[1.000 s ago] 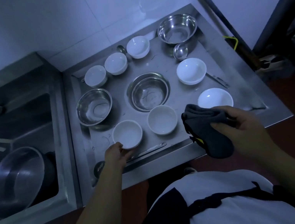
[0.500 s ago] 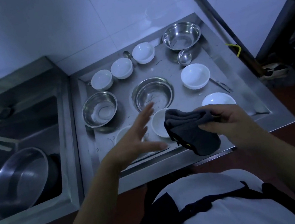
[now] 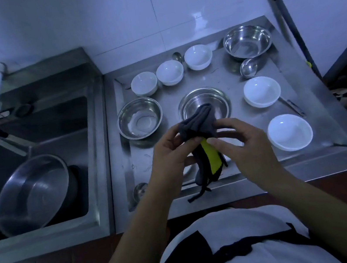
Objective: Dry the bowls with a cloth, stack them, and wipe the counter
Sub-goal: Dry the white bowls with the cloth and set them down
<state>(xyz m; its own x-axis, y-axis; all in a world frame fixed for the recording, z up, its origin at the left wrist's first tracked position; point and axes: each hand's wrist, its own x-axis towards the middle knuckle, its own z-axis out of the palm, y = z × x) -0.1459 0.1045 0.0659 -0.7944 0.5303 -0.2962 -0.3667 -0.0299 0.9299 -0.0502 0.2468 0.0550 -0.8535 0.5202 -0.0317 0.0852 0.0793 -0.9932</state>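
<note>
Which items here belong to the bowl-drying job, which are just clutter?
Job: cloth, held by left hand and right hand; white bowls; steel bowls; counter.
Clutter: sink basin, broom handle, ladle.

Dim, blue-tinted light, soft glare on the steel counter [image 3: 313, 94], slight blur, wide-angle bending at the edges

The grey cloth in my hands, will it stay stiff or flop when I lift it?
Likely floppy: the grey cloth bunches between both hands and its lower end droops, a strand dangling. Probably light, since the left hand and right hand hold it by finger pinches.
</note>
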